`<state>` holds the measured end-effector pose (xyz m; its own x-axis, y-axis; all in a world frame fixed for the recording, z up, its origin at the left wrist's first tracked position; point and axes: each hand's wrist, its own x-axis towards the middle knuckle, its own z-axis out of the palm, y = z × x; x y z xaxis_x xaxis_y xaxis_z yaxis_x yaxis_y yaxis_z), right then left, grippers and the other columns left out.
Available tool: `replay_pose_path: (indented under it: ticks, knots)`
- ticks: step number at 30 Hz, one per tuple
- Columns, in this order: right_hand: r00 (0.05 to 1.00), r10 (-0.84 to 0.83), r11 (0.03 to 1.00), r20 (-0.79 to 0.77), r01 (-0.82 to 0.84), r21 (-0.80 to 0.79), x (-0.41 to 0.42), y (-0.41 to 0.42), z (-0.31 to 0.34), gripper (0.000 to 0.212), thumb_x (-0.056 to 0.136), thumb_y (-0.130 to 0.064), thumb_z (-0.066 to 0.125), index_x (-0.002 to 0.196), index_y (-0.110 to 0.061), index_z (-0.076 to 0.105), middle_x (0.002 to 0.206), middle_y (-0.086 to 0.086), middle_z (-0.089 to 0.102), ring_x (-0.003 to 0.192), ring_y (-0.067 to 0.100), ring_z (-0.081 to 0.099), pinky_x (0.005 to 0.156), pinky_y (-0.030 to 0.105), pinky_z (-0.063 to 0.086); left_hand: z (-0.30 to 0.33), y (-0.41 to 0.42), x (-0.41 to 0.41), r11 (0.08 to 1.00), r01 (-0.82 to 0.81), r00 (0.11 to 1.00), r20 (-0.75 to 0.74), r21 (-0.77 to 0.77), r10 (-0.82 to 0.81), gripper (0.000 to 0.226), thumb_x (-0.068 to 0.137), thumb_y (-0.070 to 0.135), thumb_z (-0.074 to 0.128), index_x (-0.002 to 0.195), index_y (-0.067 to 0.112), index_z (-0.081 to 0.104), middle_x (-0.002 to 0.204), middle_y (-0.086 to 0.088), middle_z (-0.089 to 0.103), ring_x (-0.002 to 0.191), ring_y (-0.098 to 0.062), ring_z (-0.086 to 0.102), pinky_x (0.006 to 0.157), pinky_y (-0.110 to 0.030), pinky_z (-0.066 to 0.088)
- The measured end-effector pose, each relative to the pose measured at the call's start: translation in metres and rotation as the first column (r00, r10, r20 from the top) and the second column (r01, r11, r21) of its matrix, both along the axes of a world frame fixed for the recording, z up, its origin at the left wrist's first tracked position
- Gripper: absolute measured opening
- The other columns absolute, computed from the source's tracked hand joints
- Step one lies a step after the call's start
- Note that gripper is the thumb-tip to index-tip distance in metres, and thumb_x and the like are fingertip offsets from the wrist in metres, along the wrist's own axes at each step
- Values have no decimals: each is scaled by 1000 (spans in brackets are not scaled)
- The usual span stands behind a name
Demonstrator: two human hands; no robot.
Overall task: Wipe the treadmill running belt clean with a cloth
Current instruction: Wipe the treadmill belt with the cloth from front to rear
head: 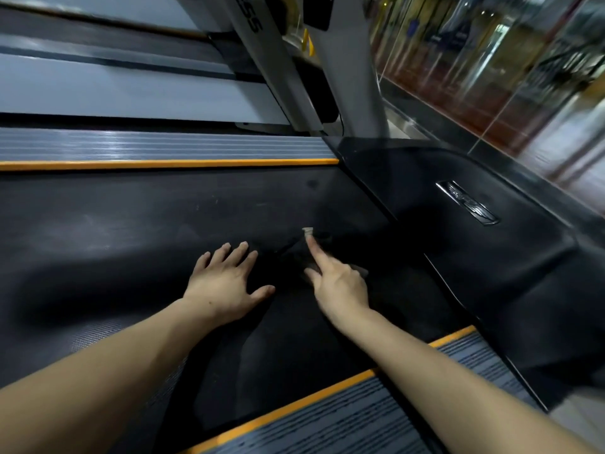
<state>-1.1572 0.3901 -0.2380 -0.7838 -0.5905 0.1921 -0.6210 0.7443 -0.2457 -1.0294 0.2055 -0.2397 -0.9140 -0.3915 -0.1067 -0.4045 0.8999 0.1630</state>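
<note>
In the head view, we saw a dark cloth point(288, 257) lying on the running belt point(131, 217), directly between the 2 hands and close to the motor cover point(458, 231). Our left hand point(226, 283) lay flat, fingers spread, at its left edge. Our right hand point(340, 286) pointed its forefinger toward the pale tag point(307, 231), other fingers curled; whether they gripped cloth, we could not tell. No containers showed.

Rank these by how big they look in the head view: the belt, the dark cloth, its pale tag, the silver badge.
1. belt
2. cloth, dark on dark, edges unsure
3. badge
4. tag
</note>
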Motion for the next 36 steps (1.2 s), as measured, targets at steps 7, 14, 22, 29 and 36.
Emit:
replay_pose_path:
  ticks: [7,14,22,29,36]
  knots:
    - [870,-487,873,73,486,31,-96,70,18,46,99,-33,52,144,-39,44,128,12,64,115,38,60,95,42,45,1,5,1,999,-12,1000,4,37,12,89,89,82,26,162,32,12,170,8,0,157,-20,-4,126,-45,2]
    - [996,-91,995,5,92,-27,1,15,-4,53,92,-48,59,140,-25,54,135,1,62,123,24,58,98,38,49,17,12,10,999,36,999,-10,10,-36,89,86,83,33,156,28,29,167,2,17,153,-25,12,123,-47,15]
    - [965,-253,964,72,258,-69,-71,63,9,45,96,-38,59,141,-35,52,141,-1,58,128,25,55,101,32,43,19,10,27,993,118,990,79,-5,-117,96,85,87,31,161,30,17,170,5,7,156,-20,8,123,-47,20]
    - [920,-380,923,99,384,-25,-46,42,11,41,96,-35,57,138,-33,55,122,9,68,112,34,63,94,42,50,15,11,22,991,131,982,142,-18,-128,95,85,86,27,161,31,12,170,5,2,156,-21,5,122,-51,18]
    - [996,57,981,74,-42,-191,11,17,1,43,91,-32,67,133,-33,61,133,-4,64,123,15,59,101,29,47,18,12,22,992,126,982,142,-18,-122,94,86,85,30,161,29,17,170,4,3,156,-21,5,123,-51,18]
